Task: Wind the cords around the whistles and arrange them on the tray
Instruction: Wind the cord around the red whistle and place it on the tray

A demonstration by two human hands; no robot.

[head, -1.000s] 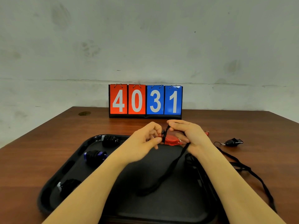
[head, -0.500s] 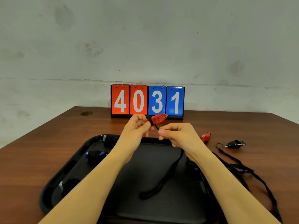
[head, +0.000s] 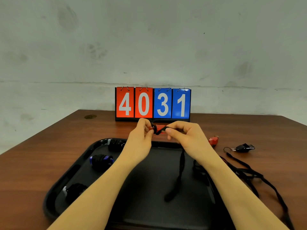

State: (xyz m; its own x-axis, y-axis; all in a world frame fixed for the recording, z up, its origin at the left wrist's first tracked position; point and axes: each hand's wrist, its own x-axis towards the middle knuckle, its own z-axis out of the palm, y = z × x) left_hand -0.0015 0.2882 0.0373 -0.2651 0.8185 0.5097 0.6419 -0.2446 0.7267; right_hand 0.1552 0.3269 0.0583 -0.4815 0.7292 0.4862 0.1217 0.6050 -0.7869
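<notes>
One brown wooden bench [head: 49,160] against grey wall [head: 149,39]; black tray [head: 69,176]; scoreboard [head: 152,103]. Left hand [head: 141,138] grip pinching red whistle [head: 160,127]; right hand [head: 187,136] grip pinching its black cord [head: 181,165].

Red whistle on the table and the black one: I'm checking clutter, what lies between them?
Head view: bare wood between the red whistle and black whistle; only the black one's key ring reaches into it.

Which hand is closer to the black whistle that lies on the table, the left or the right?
The right. The right hand is left of the black whistle, with a red whistle between them. The left hand is farther left, beyond the right hand.
</notes>
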